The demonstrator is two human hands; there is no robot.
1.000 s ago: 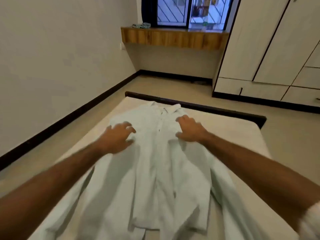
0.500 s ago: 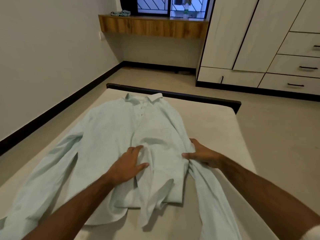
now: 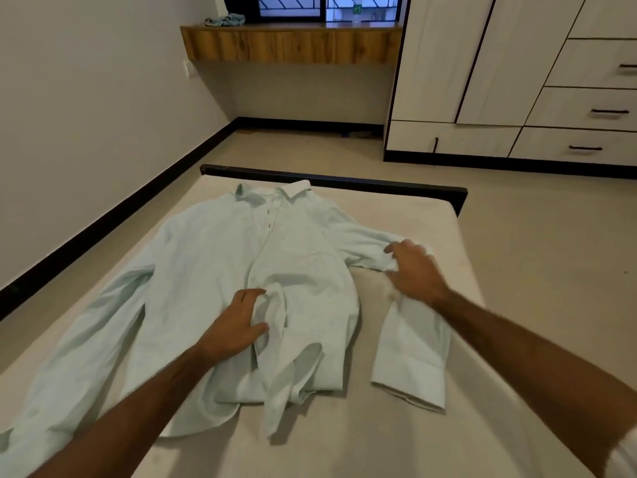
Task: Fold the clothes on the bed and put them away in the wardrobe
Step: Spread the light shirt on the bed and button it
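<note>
A pale mint long-sleeved shirt (image 3: 206, 263) lies front up on the beige bed (image 3: 431, 426), collar toward the far end. My left hand (image 3: 234, 326) presses flat on the shirt's front near the button placket, fingers spread. Over at the right sleeve's elbow bend, my right hand (image 3: 413, 270) rests with fingers spread and slightly blurred. From there the right sleeve (image 3: 410, 360) bends down toward me, cuff flat on the mattress. The left sleeve (image 3: 79, 339) stretches out to the near left corner. The wardrobe (image 3: 482, 63) stands at the back right, doors shut.
A dark bed frame edge (image 3: 344, 182) runs across the far end. Drawers with black handles (image 3: 606, 112) sit at the right of the wardrobe. A wooden shelf (image 3: 289, 46) under the window holds a crumpled cloth (image 3: 225, 19). Bare floor surrounds the bed.
My right hand has moved out to the right and away from me, pulling the right sleeve off the shirt's side and laying it bent on the mattress. The left hand stays pressed on the front.
</note>
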